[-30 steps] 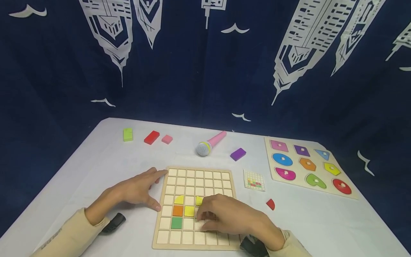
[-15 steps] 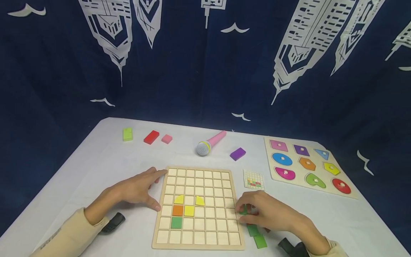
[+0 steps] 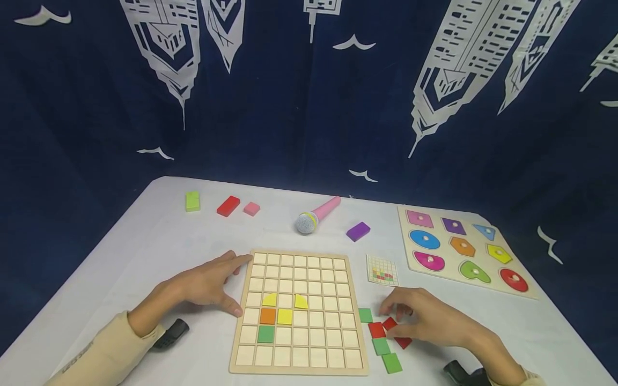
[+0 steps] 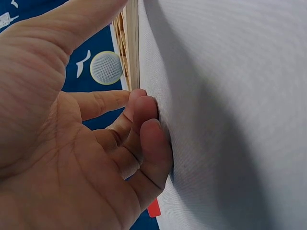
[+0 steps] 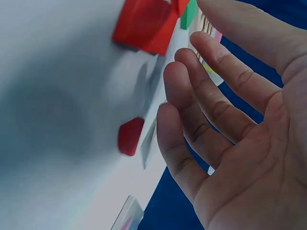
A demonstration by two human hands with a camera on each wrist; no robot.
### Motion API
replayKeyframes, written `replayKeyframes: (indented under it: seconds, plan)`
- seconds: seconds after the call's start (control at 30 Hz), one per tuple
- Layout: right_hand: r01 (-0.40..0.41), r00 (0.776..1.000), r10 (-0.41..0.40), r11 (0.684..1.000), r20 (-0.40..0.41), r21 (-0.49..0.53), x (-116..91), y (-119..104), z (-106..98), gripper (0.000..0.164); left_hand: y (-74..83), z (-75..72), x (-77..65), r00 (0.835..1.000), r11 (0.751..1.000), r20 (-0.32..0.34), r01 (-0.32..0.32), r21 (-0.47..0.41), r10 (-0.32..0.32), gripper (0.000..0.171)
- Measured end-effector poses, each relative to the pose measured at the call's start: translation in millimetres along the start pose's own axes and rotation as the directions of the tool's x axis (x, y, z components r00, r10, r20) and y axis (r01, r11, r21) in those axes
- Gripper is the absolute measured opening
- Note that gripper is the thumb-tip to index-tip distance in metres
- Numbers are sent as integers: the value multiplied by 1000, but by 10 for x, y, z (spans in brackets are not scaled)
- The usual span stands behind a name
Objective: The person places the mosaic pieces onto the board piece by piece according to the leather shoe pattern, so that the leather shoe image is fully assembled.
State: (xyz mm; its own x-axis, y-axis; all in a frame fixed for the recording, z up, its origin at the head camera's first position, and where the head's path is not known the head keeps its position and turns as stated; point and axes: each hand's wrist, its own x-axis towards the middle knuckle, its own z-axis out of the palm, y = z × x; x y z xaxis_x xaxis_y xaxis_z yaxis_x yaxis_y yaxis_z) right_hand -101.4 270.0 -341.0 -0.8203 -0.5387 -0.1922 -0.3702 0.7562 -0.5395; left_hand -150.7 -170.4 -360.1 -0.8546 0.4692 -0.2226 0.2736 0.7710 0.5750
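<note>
Grid board (image 3: 299, 370) lies flat at lower centre of the head frame, on the white tabletop (image 3: 145, 230). Seated in its cells: two yellow quarter-rounds (image 3: 270, 300), one cell between them; below the left one an orange square (image 3: 267, 316), with a yellow square (image 3: 285, 317) to its right and a green square (image 3: 265, 334) beneath. From my station I see the left hand (image 3: 207, 281) at the board's left edge, thumb and index finger spread wide along it. Right hand (image 3: 422, 316), lower right, is over red tiles (image 3: 376, 329) beside green tiles (image 3: 381, 346), thumb apart from loosely bent fingers; whether a fingertip touches a tile, I cannot tell. Pattern card (image 3: 383, 271) sits just above that hand. Right wrist view: one red piece (image 5: 131, 136) lies apart.
</note>
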Motion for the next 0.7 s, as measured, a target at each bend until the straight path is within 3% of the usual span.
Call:
replayKeyframes:
  seconds: [0.33, 0.7]
  plan:
    - [5, 1000, -5, 1000, 4, 28, -39, 128, 14, 27, 12, -16, -7, 1000, 1000, -3, -3, -7, 3, 113]
    - [13, 999, -13, 1000, 30, 1, 12, 73, 23, 22, 3, -1, -5, 1000, 1000, 2, -3, -23, 3, 113]
